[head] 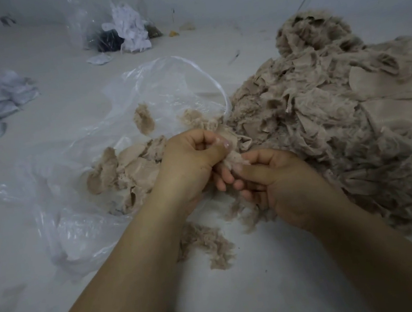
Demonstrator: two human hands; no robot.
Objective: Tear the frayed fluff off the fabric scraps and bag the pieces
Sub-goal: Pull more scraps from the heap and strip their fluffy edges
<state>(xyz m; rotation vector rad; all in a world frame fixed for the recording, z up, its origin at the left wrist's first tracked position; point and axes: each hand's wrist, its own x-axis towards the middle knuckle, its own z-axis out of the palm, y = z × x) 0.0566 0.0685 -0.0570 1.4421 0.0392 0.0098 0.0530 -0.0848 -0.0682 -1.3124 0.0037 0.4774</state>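
Both hands [229, 168] curled, pinching beige scrap [234, 158]

Both bare forearms reach in from the lower edge and meet near the middle. The left hand [189, 157] is curled into a loose fist, thumb pressed forward against its fingers — pinching. The right hand [277, 183] sits just beside it, touching, fingers curled inward, thumb extended toward the left.
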